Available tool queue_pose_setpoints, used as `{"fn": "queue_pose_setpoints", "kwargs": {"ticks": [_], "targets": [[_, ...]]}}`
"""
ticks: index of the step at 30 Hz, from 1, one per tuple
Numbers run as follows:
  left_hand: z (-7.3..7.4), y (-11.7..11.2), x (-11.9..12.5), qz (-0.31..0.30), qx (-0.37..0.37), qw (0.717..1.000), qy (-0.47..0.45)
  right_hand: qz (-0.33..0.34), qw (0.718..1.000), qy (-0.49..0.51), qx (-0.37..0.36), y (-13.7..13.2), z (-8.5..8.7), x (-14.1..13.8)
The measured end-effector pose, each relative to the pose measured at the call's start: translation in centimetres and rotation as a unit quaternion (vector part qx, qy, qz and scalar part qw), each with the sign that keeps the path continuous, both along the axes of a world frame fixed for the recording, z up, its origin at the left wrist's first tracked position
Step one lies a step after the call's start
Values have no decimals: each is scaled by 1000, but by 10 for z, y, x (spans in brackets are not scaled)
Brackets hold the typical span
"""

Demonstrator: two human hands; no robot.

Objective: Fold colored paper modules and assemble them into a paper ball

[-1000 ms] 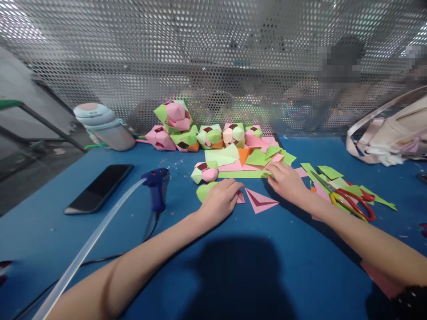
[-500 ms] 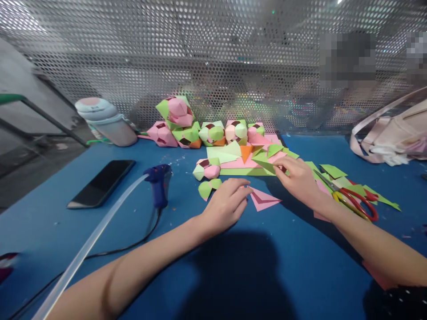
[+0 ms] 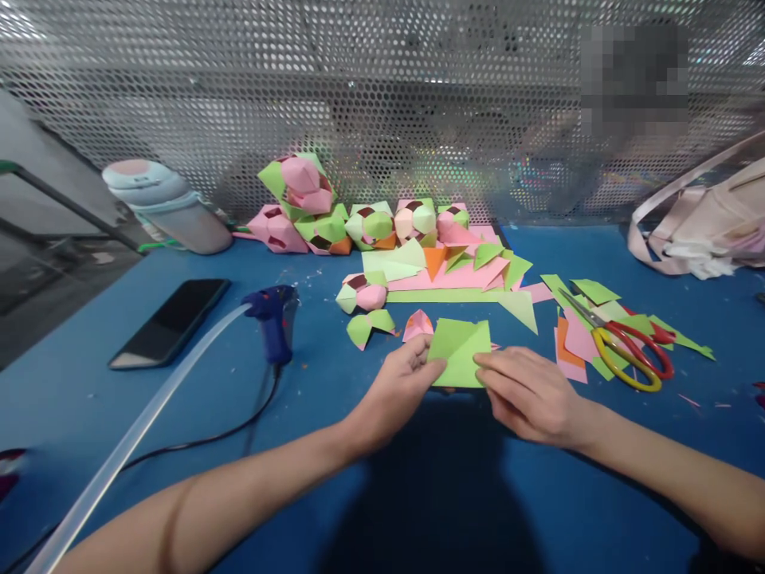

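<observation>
In the head view, a flat, smooth, bright-green square of paper (image 3: pixel 460 351) is held above the near middle of the matt blue tabletop (image 3: pixel 316 295), between both hands. The left hand (image 3: pixel 394 391) is mostly closed, its thumb pressed on the sheet's left edge and its fingers curled; the right hand (image 3: pixel 535 395) pinches the right edge with bent fingertips, its thumb hidden. A darker patch slants across the sheet, though whether it is crease or shadow cannot be told. Just beyond lie a curved pink folded-paper piece (image 3: pixel 418 324) and a two-lobed green folded-paper piece (image 3: pixel 370 325), with a rounded pink-and-green folded-paper ball (image 3: pixel 362 293) behind. Further back, faceted multicoloured paper balls (image 3: pixel 370 227) with dark openings line up before a perforated grey metal panel (image 3: pixel 299 96), one stacked on top at the left. Pointed orange, pink and green paper offcuts (image 3: pixel 437 261) sit in front of them. At right, scissors with red and yellow handles (image 3: pixel 602 325) rest on flat paper scraps (image 3: pixel 577 335). At left, a translucent glue stick (image 3: pixel 152 416) runs from a blue plastic glue gun (image 3: pixel 278 331), near a glossy black phone (image 3: pixel 173 323). The pale rounded bottle (image 3: pixel 173 211) is capped and the pale pink bag (image 3: pixel 717 203) hides its inside, so neither's contents show.
</observation>
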State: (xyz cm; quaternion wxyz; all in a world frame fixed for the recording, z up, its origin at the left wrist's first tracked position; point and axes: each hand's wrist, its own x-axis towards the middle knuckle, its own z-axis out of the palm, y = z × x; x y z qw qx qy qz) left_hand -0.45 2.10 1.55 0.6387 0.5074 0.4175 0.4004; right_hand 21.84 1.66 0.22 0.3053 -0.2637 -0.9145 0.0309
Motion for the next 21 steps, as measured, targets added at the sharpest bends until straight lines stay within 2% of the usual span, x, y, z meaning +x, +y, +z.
{"fn": "queue_pose_setpoints", "kwargs": {"ticks": [3,5,7,9,11,14,21], "targets": [[-6,0,-2,4,17,999,35,-68,985,108,-117,-7,2,-6],[-8,-2,-3,-2,33,997,68,-134,942,201,-233,-7,3,-10],[-9,-5,-4,-14,63,992,108,-166,883,267,-348,-6,3,-15],[-9,-8,-5,-27,92,987,128,-164,836,294,-433,-4,2,-18],[-9,-11,-6,-36,96,987,123,-154,813,298,-476,-4,-2,-19],[-12,-11,-6,-55,66,992,92,-167,809,281,-489,-4,-7,-19],[-13,-11,-6,-43,46,992,105,-173,839,243,-454,-7,-3,-20]]}}
